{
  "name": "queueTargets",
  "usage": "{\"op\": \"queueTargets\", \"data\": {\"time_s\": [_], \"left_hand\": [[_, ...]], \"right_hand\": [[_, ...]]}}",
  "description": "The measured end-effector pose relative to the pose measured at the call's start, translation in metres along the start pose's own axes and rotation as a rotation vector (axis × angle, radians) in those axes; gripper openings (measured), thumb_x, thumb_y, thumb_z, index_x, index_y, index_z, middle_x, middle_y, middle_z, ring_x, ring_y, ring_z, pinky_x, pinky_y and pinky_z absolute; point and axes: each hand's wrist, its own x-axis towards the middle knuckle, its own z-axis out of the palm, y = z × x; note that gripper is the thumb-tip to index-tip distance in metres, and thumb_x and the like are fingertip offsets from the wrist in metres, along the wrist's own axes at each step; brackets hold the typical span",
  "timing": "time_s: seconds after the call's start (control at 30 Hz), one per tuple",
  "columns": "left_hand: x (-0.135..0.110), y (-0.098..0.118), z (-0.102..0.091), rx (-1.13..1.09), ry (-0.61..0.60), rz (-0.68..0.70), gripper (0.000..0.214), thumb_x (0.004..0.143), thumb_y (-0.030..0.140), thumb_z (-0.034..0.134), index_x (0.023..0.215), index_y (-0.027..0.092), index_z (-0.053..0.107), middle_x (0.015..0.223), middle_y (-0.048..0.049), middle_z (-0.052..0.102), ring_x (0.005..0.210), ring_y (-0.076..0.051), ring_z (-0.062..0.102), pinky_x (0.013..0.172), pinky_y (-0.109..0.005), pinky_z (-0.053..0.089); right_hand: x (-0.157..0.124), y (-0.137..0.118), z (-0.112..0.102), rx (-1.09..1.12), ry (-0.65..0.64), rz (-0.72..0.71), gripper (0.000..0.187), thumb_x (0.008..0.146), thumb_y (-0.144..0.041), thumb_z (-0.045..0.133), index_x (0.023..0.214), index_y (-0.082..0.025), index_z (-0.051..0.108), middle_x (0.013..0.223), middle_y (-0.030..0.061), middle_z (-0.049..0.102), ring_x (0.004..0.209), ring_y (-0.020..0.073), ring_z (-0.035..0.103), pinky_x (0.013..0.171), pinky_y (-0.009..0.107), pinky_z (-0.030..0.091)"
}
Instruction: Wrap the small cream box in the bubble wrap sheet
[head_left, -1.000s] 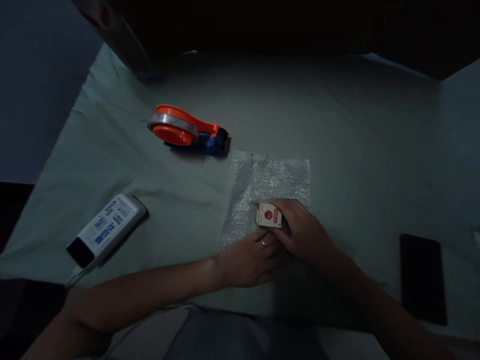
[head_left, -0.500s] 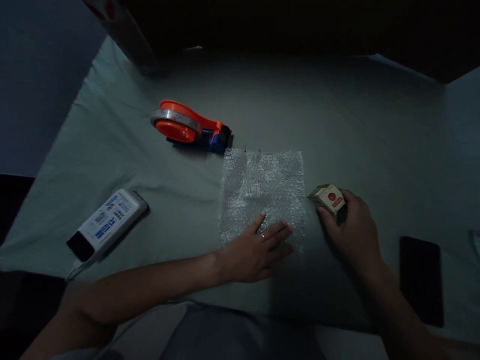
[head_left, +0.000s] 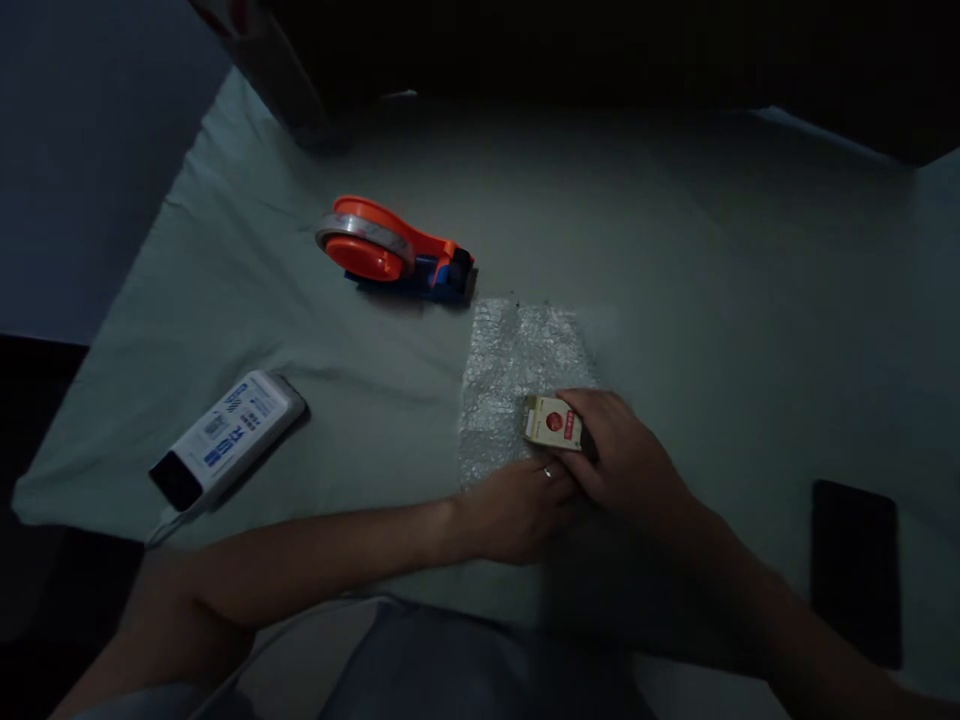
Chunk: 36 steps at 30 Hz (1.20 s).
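A sheet of bubble wrap (head_left: 514, 365) lies on the pale green cloth (head_left: 675, 280) in front of me. My right hand (head_left: 626, 455) grips a small cream box with a red round mark (head_left: 553, 423) and holds it on the near part of the sheet. My left hand (head_left: 517, 505), with a ring on one finger, rests at the sheet's near edge right below the box, fingers curled against the wrap; what they hold there is hidden in the dim light.
An orange and blue tape dispenser (head_left: 394, 252) sits beyond the sheet to the left. A white device with blue print and a black end (head_left: 229, 438) lies at the left. A black phone (head_left: 855, 570) lies at the right near the table's front edge.
My right hand brought the box from the right of the sheet back onto its near part. My left hand went from flat on the wrap to curled at its near edge.
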Motion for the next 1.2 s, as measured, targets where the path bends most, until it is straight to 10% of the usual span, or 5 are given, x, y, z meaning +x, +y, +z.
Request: {"op": "queueTargets", "data": {"time_s": [0.67, 0.83, 0.97, 1.2], "left_hand": [[-0.007, 0.01, 0.0, 0.089, 0.072, -0.068, 0.045, 0.091, 0.022, 0.044, 0.134, 0.008, 0.041, 0.138, -0.0131, 0.047, 0.132, -0.026, 0.038, 0.116, -0.044, 0.02], [-0.016, 0.018, -0.009, 0.02, 0.092, -0.153, 0.042, 0.091, 0.019, 0.045, 0.132, 0.009, 0.042, 0.138, -0.0127, 0.046, 0.133, -0.025, 0.036, 0.111, -0.037, 0.031], [-0.036, 0.022, -0.019, 0.004, 0.09, -0.258, 0.036, 0.092, 0.014, 0.042, 0.128, 0.01, 0.044, 0.13, -0.014, 0.051, 0.123, -0.025, 0.046, 0.101, -0.037, 0.042], [-0.045, 0.012, -0.053, -0.034, 0.205, -0.418, 0.022, 0.092, 0.02, 0.041, 0.082, 0.013, 0.059, 0.081, -0.0071, 0.062, 0.075, -0.017, 0.057, 0.07, -0.031, 0.051]], "right_hand": [[0.003, 0.012, 0.003, -0.05, 0.001, -0.031, 0.052, 0.082, -0.031, 0.059, 0.128, -0.016, 0.04, 0.119, 0.0155, 0.057, 0.111, 0.029, 0.054, 0.091, 0.047, 0.047], [-0.017, -0.006, -0.022, -0.016, 0.068, 0.017, 0.02, 0.084, -0.03, 0.054, 0.1, -0.019, 0.053, 0.095, 0.0097, 0.063, 0.093, 0.024, 0.06, 0.08, 0.04, 0.051], [-0.04, -0.024, -0.034, 0.05, -0.31, -0.046, 0.022, 0.079, -0.033, 0.059, 0.097, -0.019, 0.058, 0.093, 0.0075, 0.064, 0.084, 0.0222, 0.061, 0.075, 0.039, 0.053], [-0.042, -0.018, -0.03, -0.028, -0.212, -0.061, 0.02, 0.087, -0.015, 0.041, 0.084, -0.019, 0.061, 0.085, 0.0071, 0.066, 0.077, 0.0186, 0.061, 0.068, 0.033, 0.052]]}}
